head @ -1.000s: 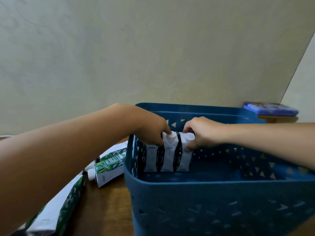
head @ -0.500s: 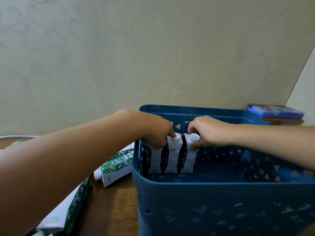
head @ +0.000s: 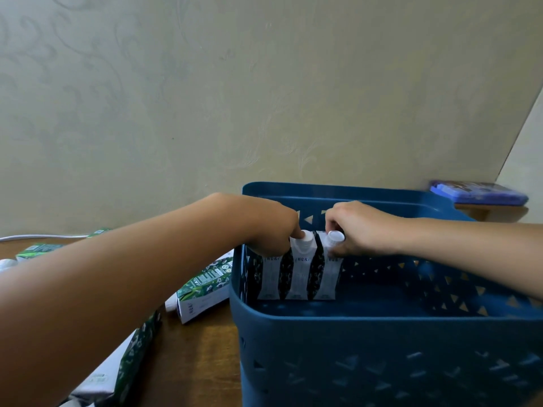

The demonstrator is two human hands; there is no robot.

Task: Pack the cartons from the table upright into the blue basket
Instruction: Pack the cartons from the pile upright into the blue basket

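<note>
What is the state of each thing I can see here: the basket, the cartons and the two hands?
Blue basket: upright on the table, partly filled.
Cartons in the basket: three, standing upright in a row at the left wall.
Cartons on the table: lying on their sides, not yet packed.
Left hand: fingers curled, one fingertip on the middle carton's cap.
Right hand: grips the top of the rightmost carton.
Purple box: lying flat, closed.
</note>
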